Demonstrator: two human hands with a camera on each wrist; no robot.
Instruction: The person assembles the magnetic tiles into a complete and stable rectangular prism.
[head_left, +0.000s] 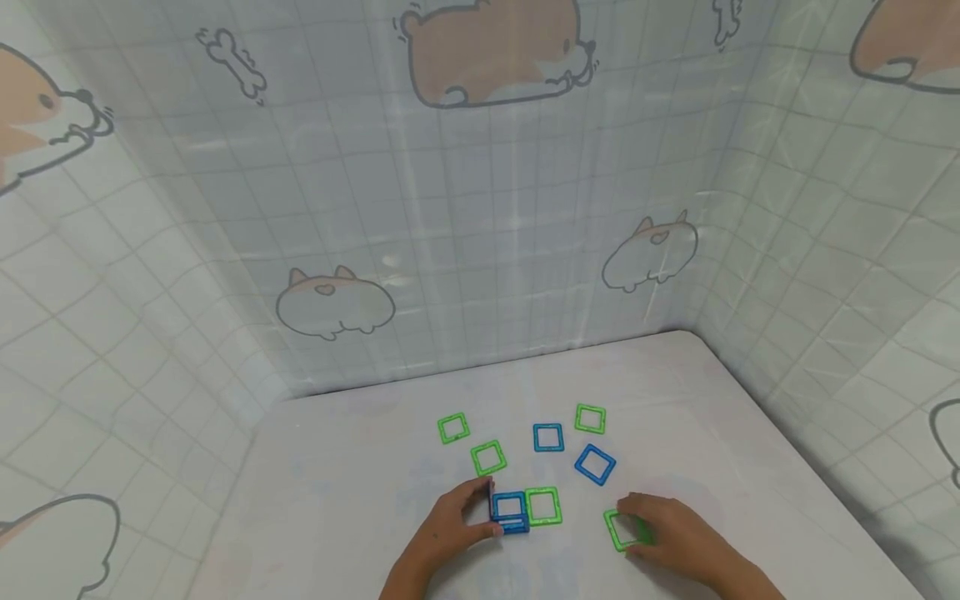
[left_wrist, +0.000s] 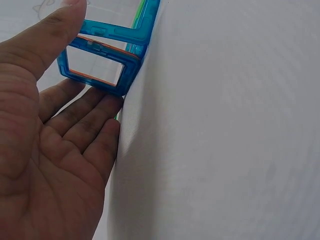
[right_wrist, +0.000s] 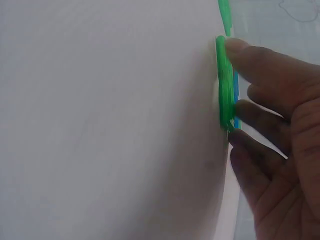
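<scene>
My left hand (head_left: 448, 527) holds a small structure of blue square magnetic tiles (head_left: 513, 528) at its left side, with the thumb near the front corner. In the left wrist view, the thumb lies over one blue frame (left_wrist: 97, 86) and the fingertips are beneath it. A green square tile (head_left: 543, 524) lies flat against the structure's right side. Further right, my right hand (head_left: 678, 537) pinches another green square tile (head_left: 614, 531) by opposite edges, low at the table. That tile (right_wrist: 226, 85) appears edge-on in the right wrist view.
Beyond the hands, two green tiles (head_left: 488, 473) lie at the left. Two blue tiles (head_left: 548, 450) and one more green tile (head_left: 590, 431) are spread toward the back right. The white table (head_left: 360, 467) meets a tiled-pattern curtain (head_left: 465, 250) at its back and sides.
</scene>
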